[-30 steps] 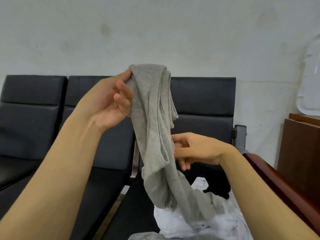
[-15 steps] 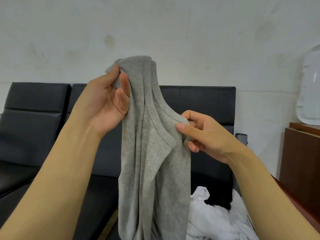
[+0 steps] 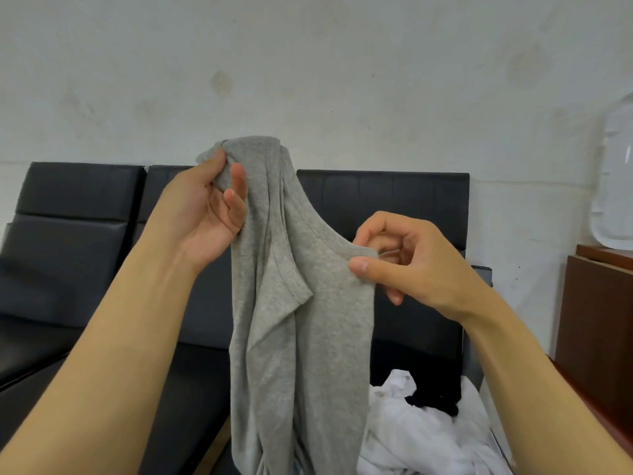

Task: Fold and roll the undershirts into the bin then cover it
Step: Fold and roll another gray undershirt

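Undershirt [image 3: 301,303] pinched between raised hands [image 3: 308,241]

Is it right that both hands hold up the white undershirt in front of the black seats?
Not quite: the undershirt held up by the left hand and right hand is grey, as the head view shows. White clothes lie on the black seats.

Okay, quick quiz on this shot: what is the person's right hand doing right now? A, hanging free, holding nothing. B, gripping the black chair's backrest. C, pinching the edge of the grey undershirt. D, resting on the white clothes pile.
C: the right hand pinches a hemmed edge of the grey undershirt between thumb and fingers, while the left hand holds its top bunched up.
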Demonstrator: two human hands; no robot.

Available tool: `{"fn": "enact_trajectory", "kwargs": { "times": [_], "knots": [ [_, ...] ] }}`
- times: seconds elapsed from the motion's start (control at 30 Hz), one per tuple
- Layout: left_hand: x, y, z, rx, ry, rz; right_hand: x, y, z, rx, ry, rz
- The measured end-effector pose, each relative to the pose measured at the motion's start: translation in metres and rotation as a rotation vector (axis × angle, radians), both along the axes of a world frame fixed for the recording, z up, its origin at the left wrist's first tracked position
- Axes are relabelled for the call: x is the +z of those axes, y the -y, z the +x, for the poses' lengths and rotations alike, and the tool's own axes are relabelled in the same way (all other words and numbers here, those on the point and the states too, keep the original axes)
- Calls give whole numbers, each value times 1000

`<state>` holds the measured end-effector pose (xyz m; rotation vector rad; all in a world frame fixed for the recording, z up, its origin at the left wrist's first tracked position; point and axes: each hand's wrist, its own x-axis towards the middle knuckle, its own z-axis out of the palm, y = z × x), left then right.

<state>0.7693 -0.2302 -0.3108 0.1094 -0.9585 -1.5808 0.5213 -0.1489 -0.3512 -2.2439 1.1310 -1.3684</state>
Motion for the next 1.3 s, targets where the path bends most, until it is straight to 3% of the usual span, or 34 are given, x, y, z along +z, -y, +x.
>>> {"fn": "enact_trajectory", "kwargs": {
  "times": [0.17,0.3,0.4,0.57,0.8,1.03,1.3],
  "knots": [
    [-2,4,0,19,2,12,4,-2,0,-61,-268,-10],
    [-3,4,-3,16,26,6,7,-4,10,-63,-506,177],
    [-4,2,-6,-15,62,-4,-2,6,15,-112,-604,314],
    [-5,-1,-9,-49,130,-12,-15,21,12,-245,-699,309],
    [-6,1,-7,-90,132,-31,-13,21,8,-330,-689,283],
    [-9,5,-9,-106,146,-36,-14,18,13,-143,-578,361],
    [-9,7,-7,-96,155,-29,-15,21,18,-113,-529,312]
  ]
}}
